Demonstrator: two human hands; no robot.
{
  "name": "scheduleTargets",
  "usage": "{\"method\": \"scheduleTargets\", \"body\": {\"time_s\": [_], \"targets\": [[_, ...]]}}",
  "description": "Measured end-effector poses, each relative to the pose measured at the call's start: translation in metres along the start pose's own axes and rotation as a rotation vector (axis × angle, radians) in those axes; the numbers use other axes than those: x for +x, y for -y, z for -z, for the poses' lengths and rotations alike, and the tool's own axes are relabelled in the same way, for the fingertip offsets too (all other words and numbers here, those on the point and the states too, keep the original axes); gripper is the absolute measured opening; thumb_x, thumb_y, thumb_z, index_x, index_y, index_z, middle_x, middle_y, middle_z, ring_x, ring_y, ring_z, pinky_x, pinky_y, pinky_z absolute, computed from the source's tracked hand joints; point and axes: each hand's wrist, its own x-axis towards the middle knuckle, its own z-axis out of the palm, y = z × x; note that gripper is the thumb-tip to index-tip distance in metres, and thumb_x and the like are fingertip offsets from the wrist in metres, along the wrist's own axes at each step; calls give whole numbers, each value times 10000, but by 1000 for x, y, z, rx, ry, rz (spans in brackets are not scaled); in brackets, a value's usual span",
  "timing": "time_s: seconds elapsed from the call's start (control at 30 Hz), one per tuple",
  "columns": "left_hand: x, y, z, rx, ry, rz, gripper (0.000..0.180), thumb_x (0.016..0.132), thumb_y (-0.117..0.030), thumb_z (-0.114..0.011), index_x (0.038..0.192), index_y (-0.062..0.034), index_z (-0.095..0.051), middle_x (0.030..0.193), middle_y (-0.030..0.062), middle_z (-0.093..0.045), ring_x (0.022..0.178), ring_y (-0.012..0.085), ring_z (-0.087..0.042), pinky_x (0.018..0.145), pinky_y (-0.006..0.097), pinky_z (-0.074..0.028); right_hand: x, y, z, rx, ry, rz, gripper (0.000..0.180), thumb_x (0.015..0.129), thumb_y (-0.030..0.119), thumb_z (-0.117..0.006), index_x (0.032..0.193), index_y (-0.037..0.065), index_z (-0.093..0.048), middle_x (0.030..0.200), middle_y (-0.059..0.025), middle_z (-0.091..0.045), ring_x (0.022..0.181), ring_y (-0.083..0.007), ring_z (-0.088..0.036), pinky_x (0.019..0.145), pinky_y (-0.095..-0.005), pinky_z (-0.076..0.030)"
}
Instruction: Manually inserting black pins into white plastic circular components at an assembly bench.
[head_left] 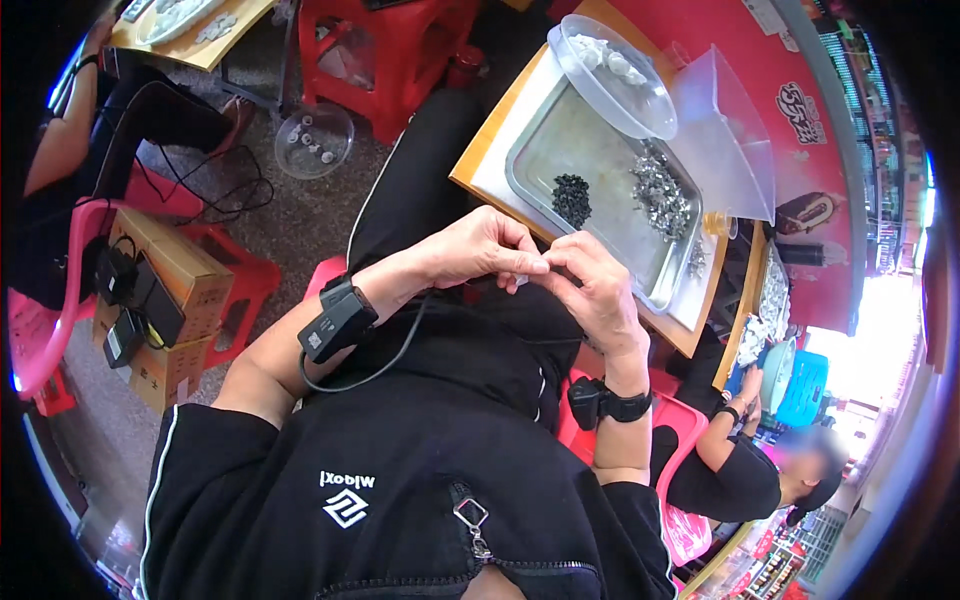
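My left hand and my right hand meet fingertip to fingertip above my lap. A small white piece shows just under the left fingers, which are pinched on it; its kind is too small to tell. The right thumb and forefinger are pressed together at the same spot, and what lies between them is hidden. Beyond the hands, a metal tray holds a heap of small black parts and a heap of small silvery metal parts. A clear round tub with white round pieces sits at the tray's far end.
The tray lies on a wooden table. A clear plastic bin and a small yellowish cup stand right of it. On the floor at left are a clear bowl, red stools and a cardboard box. Other people sit at both sides.
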Motion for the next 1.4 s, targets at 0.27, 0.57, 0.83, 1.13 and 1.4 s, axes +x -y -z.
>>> {"method": "scheduleTargets", "body": {"time_s": [0.27, 0.57, 0.83, 1.13, 1.4], "targets": [[8, 7, -12, 7, 32, 61, 362, 930, -248, -546, 1204, -11, -547, 814, 49, -635, 673, 78, -617, 593, 190, -482, -14, -5, 33, 141, 64, -255, 120, 758, 63, -696, 856, 20, -643, 791, -67, -615, 716, -160, -599, 622, -278, -472], [13, 10, 5, -76, -143, 78, 400, 962, -342, -466, 1136, 4, -564, 877, 38, -624, 730, 81, -613, 679, 200, -500, 14, -116, 231, 375, -427, -515, 128, 839, 119, -643, 931, 31, -660, 783, -14, -646, 630, -55, -547, 570, -197, -425], [10, 9, 17, -257, -90, 55, 367, 960, -293, -482, 1134, 19, -567, 909, 68, -636, 759, 119, -628, 702, 227, -514, 94, -120, 172, -28, -422, -415, 371, 822, 281, -662, 1070, 5, -641, 872, -75, -678, 721, -120, -619, 693, -263, -484], [6, -9, 38, -420, -98, -55, 387, 962, -292, -468, 1133, 42, -564, 928, 96, -642, 783, 153, -633, 711, 248, -518, 122, -103, 52, -502, -144, -123, 254, 799, 190, -647, 993, 27, -653, 867, -126, -683, 790, -278, -650, 720, -333, -512], [13, -3, 44, -519, -112, -28, 400, 959, -324, -468, 1100, 34, -579, 884, 91, -636, 778, 168, -630, 699, 253, -517, 82, -117, 28, -646, -338, 39, 172, 785, 30, -550, 939, 35, -626, 864, -113, -676, 798, -235, -654, 725, -339, -491]]}}
